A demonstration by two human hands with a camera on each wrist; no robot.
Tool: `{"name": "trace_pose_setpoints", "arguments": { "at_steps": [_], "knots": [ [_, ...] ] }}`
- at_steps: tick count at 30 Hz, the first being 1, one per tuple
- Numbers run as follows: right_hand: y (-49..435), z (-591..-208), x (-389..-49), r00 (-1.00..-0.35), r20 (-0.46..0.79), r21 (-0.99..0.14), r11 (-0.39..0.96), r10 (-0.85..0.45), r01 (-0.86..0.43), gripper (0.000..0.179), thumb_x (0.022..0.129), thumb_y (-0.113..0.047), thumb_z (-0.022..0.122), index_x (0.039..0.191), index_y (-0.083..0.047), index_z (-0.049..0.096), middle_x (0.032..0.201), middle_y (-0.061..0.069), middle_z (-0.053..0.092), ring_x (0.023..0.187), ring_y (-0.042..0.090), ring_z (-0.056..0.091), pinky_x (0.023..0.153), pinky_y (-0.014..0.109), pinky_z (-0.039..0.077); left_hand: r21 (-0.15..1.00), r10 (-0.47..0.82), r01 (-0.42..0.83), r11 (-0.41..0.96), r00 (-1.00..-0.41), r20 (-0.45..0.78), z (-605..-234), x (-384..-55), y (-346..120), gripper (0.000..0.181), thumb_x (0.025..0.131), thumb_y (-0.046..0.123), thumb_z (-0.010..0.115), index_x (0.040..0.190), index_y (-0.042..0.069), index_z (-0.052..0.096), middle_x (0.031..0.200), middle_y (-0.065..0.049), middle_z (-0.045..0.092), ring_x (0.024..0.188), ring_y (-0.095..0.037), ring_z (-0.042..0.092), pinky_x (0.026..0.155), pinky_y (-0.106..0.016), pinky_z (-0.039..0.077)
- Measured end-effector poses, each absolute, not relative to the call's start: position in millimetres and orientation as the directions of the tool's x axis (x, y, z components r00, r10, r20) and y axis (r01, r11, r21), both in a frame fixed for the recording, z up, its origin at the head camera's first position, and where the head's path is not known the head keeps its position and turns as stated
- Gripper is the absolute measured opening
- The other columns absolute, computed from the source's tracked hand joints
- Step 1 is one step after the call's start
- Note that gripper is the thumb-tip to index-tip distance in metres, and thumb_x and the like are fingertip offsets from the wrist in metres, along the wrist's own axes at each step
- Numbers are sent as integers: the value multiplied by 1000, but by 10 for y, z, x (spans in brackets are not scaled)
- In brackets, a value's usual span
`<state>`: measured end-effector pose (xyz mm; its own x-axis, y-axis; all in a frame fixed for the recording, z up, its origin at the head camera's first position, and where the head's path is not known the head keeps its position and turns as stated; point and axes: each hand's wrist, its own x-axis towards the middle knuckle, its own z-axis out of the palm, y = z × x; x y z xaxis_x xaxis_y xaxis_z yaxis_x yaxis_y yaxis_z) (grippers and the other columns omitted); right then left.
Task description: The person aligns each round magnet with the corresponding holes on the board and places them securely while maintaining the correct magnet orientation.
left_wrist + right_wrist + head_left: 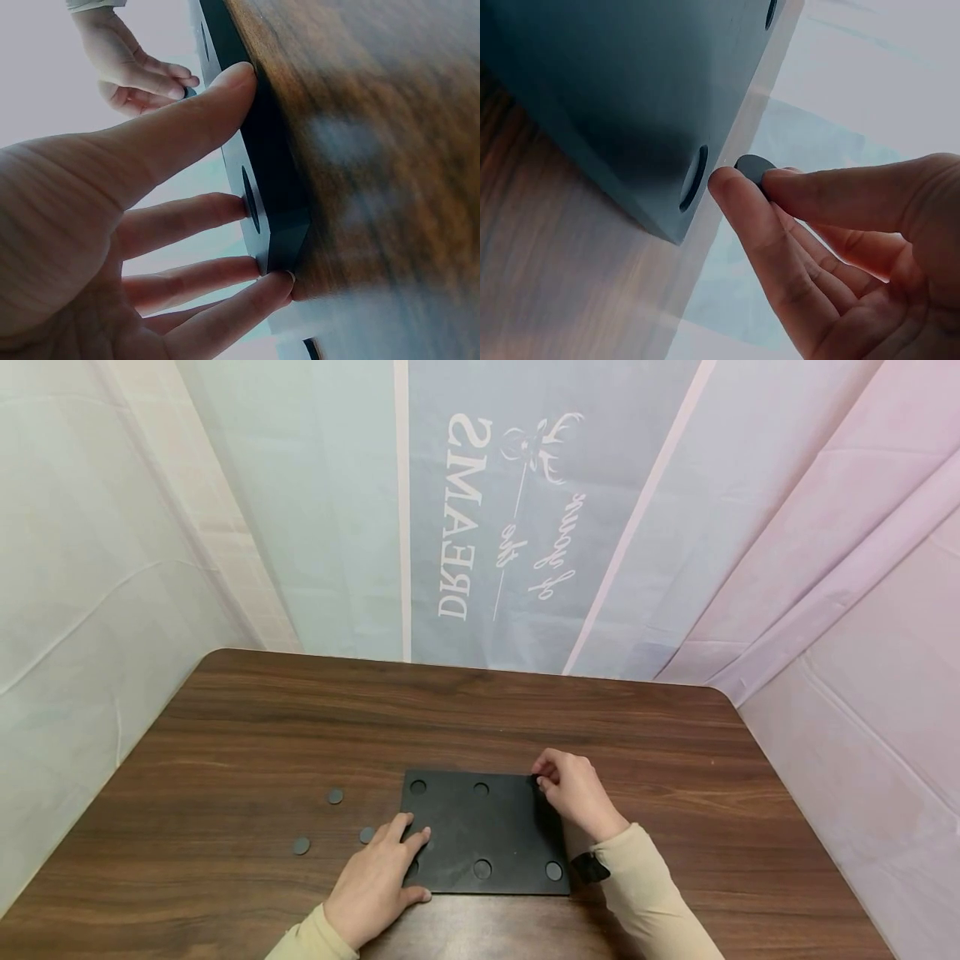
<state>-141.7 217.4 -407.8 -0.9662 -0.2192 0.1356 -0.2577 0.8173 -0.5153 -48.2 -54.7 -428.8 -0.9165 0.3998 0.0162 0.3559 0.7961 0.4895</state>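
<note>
A flat black board (517, 835) with round recesses lies on the table. My left hand (378, 881) rests at its near left corner, fingers spread, thumb along the near edge; in the left wrist view the fingertips (234, 204) touch the board beside a recess. Thumb and forefinger of my right hand (573, 789) pinch a small dark disc (754, 169), tilted, just off the board's far right corner recess (694, 178). A grey disc (553, 871) sits in the near right recess. The far left recess (417, 787) shows dark inside.
Left of the board, three loose grey discs lie on the wooden table (300, 727): one farther back (335, 796), one nearer (302, 845), one close by the left fingers (367, 835). A printed curtain (337, 527) hangs behind the table's far edge.
</note>
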Motion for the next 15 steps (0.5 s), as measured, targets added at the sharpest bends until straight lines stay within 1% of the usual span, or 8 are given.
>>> {"name": "trace_pose_setpoints", "arguments": {
  "at_steps": [11,15],
  "knots": [
    [2044,-4066,-1432,-962,114,-526,807,-246,-269,12,81,6,68,84,-6,69,76,1,66,67,11,61,64,31,53,487,395,352,799,-919,16,-4250,-484,-544,66,68,29,85,124,1,63,131,-25,50,113,-42,55,65,-45,55],
    [2004,-4057,-1450,-952,124,-536,789,-279,-301,13,81,7,68,83,-5,69,77,2,67,68,13,63,65,32,54,491,398,351,797,-917,11,-4232,-491,-545,66,69,29,85,124,1,63,131,-25,50,114,-42,54,65,-45,54]
  ]
}}
